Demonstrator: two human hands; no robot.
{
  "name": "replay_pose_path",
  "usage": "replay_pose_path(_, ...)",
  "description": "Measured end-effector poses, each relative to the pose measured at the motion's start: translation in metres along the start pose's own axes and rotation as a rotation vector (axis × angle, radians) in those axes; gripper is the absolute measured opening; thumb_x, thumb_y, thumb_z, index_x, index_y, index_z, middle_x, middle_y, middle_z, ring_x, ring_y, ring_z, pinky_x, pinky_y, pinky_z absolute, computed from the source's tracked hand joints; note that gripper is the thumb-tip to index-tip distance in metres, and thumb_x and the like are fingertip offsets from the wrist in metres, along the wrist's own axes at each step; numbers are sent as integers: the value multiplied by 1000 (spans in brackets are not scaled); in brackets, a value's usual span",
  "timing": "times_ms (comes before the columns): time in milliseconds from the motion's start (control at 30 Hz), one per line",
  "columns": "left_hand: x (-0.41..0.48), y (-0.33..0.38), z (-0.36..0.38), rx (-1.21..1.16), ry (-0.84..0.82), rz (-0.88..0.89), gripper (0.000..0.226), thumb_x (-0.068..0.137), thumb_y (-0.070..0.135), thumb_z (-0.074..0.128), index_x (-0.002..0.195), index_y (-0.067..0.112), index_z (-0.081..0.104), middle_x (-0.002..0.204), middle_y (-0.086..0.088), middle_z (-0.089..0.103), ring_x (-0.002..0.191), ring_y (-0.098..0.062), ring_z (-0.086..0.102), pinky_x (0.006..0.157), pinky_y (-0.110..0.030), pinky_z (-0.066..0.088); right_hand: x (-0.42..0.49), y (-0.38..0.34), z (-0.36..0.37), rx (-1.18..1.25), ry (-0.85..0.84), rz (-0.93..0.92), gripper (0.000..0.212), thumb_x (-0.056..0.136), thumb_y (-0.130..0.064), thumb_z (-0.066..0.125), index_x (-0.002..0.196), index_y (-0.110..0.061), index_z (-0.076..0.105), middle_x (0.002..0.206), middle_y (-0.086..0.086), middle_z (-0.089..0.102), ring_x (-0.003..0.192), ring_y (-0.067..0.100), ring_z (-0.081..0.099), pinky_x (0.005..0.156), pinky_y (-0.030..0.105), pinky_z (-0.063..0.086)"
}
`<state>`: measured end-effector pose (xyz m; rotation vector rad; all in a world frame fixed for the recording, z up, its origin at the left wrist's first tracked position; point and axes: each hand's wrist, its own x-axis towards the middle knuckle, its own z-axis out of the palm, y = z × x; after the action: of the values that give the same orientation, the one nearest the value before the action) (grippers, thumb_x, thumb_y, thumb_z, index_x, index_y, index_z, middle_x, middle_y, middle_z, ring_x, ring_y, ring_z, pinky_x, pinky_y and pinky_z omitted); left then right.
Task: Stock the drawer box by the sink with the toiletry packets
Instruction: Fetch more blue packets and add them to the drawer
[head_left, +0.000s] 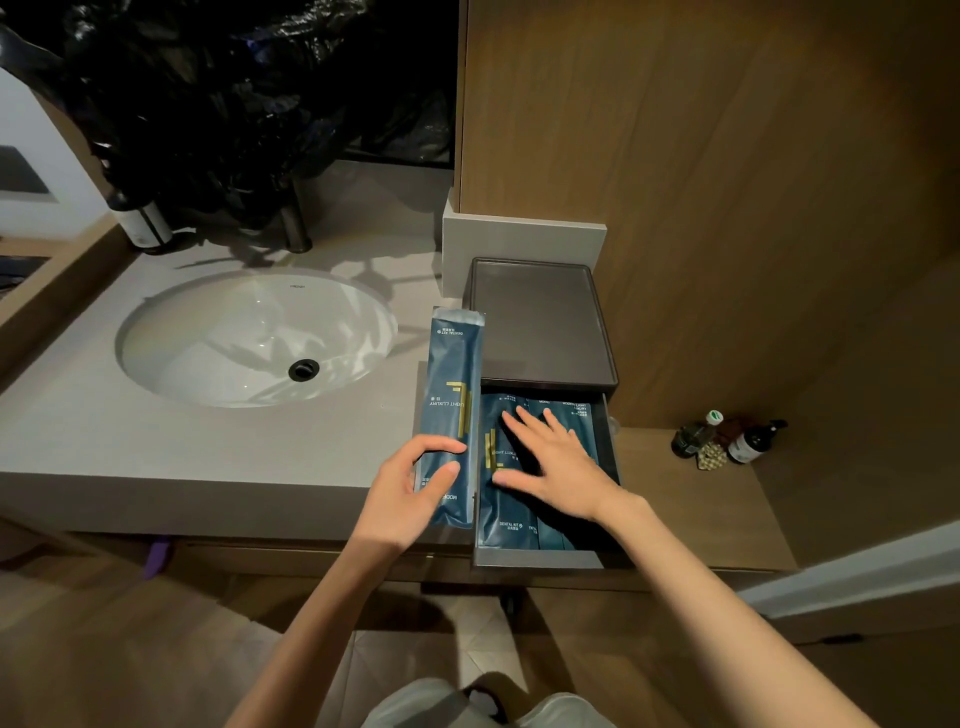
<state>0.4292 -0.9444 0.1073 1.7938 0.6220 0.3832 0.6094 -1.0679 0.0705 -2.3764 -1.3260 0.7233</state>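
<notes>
Left hand (415, 488) curls, thumb and fingers pinched around a packet (451, 415); right hand (556, 462) lies flat, fingers spread, palm down. Both forearms bare, reaching forward.

A round white sink bowl (254, 338) sits at nine o'clock. Crinkly black plastic bags (234, 93) fill eleven o'clock. Two small dark bottles (727, 439) stand at three o'clock.

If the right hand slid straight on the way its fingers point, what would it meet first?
Probably the drawer box, where its front edge overhangs the open drawer. The right hand lies flat on the packets, fingers pointing inward; depth is unclear.
</notes>
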Motion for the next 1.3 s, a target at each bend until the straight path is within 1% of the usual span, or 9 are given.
replay_pose_path(133, 1, -2, 2, -44, -33, -12, 17, 90, 9, 60, 95, 24, 53, 111, 6, 61, 110, 12, 51, 110, -34, 35, -19, -17, -18, 166, 443, -93, 49, 95, -35, 52, 142, -28, 41, 147, -8, 42, 137, 10, 33, 115, 38, 31)
replay_pose_path(200, 2, -1, 1, 6, -82, -13, 24, 90, 15, 60, 99, 32, 46, 121, -1, 60, 120, -10, 55, 103, -45, 44, -29, -27, -32, 53, 585, -188, 41, 96, -28, 54, 136, -26, 49, 141, -9, 47, 133, 9, 37, 111, 33, 34)
replay_pose_path(267, 4, 6, -1, 154, -133, 27, 30, 91, 23, 60, 103, 38, 38, 115, -1, 63, 103, -17, 64, 86, -45, 53, -36, -34, -45, -111, 637, -294, 38, 96, -29, 53, 133, -26, 52, 140, -8, 47, 133, 12, 38, 111, 32, 34)
replay_pose_path(433, 17, 28, -6, 476, -213, 238, 37, 88, 26, 63, 108, 36, 34, 92, 15, 66, 71, -4, 60, 66, -24, 46, -43, -39, -65, -339, 483, -338, 32, 96, -38, 48, 124, -30, 60, 129, -12, 58, 129, 10, 44, 118, 36, 21)
replay_pose_path(533, 25, 42, -8, 557, -236, 279, 38, 86, 25, 67, 108, 34, 37, 84, 19, 63, 68, -2, 58, 63, -26, 45, -50, -40, -70, -319, 383, -296, 23, 95, -37, 52, 110, -28, 67, 105, -11, 69, 102, 9, 58, 109, 34, 34)
replay_pose_path(667, 28, 61, -8, 609, -211, 352, 49, 83, 29, 69, 118, 38, 36, 106, 20, 63, 88, -6, 62, 79, -35, 53, -64, -39, -72, -213, 359, -222, 20, 95, -35, 53, 106, -25, 66, 101, -12, 69, 91, 7, 62, 71, 22, 41)
replay_pose_path(867, 26, 62, 2, 413, 20, 356, 62, 89, 47, 56, 142, 38, 25, 141, 11, 36, 125, -5, 41, 98, -31, 41, -81, -13, -70, -44, 425, 68, 14, 94, -38, 53, 89, -31, 63, 72, -12, 64, 59, 2, 53, 56, 25, 41)
replay_pose_path(1067, 33, 5, 38, 389, -12, 107, 57, 92, 37, 55, 142, 23, 33, 143, -5, 34, 134, -21, 35, 112, -40, 33, -83, 7, -59, 291, 290, 367, 22, 94, -25, 56, 90, -10, 71, 84, -9, 64, 80, 3, 59, 67, 17, 40)
replay_pose_path(1300, 41, -32, 63, 562, -149, 13, 57, 89, 40, 59, 141, 37, 38, 158, -8, 3, 144, -32, 5, 116, -49, 22, -52, 9, -37, 464, 288, 518, 30, 95, -17, 55, 98, 10, 68, 97, -3, 60, 92, 8, 54, 80, 20, 38)
